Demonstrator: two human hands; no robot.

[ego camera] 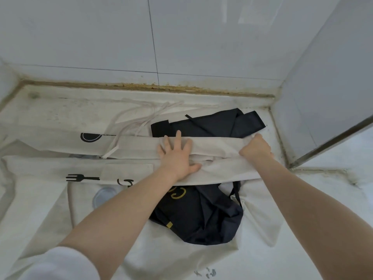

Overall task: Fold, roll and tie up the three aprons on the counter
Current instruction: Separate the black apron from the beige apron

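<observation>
A cream apron [137,147] folded into a long strip lies across the counter, with a black plate print at its left part. My left hand [177,156] presses flat on the strip's middle, fingers spread. My right hand [255,147] grips the strip's right end with curled fingers. A dark navy apron [201,215] with yellow letters lies crumpled under the strip, and more of the navy apron [212,124] shows behind it. A second cream apron [50,199] with a black fork print is spread underneath at the left and front. Cream ties [141,116] trail toward the back wall.
The white counter [50,110] ends at a tiled back wall [181,47] with a stained seam. A tiled side wall and a metal-edged frame [331,142] close in on the right. A round clear lid-like object [103,196] shows through the cloth near my left forearm.
</observation>
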